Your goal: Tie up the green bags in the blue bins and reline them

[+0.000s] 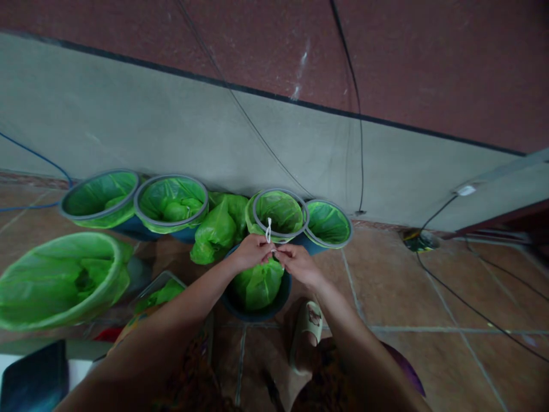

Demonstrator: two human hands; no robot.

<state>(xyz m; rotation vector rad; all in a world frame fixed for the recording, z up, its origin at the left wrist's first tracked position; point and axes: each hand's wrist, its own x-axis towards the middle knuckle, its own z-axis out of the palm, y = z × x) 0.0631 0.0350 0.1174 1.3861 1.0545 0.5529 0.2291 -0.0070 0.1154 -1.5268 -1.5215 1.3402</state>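
Above a blue bin (256,315), both of my hands meet at the gathered neck of a green garbage bag (259,285) that sits inside it. A white drawstring (269,229) sticks up in a loop between the fingers. My left hand (254,250) is closed in a pinch on the drawstring. My right hand (299,263) pinches at the same knot-like spot from the other side. Fingertips partly hide the neck of the bag. Just behind stands a bin lined with green plastic, with a loose grey ring (281,233) around its top.
Along the wall stand more green-lined bins (171,178), (343,243). A filled green bag (217,229) lies between them. A large lined bin (118,257) is at the left. Black cables (463,327) cross the floor at right. A slippered foot (312,320) is close to the blue bin.
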